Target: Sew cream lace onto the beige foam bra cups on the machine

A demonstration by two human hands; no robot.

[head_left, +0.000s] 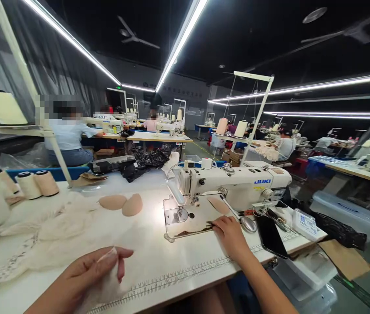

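Note:
My left hand (98, 268) is over the front of the table, thumb and fingers closed on a thin, pale piece of fabric (104, 290) that hangs down. My right hand (232, 235) rests at the front right corner of the sewing machine's bed (185, 226). Its fingers are curled, and a small dark pointed thing (209, 224) shows at the fingertips; its kind is hard to make out. The white sewing machine (230, 183) has its lamp lit over the needle. Beige rounded pieces (132, 205) lie left of the bed, and another beige piece (218, 205) lies on it.
Gauzy cream fabric (50, 226) spreads over the table's left side, with thread cones (45, 183) behind. A phone (271, 237), a round metal dish (248, 224) and tools lie at right. A printed ruler (171, 279) runs along the front edge. Co-workers sit at machines beyond.

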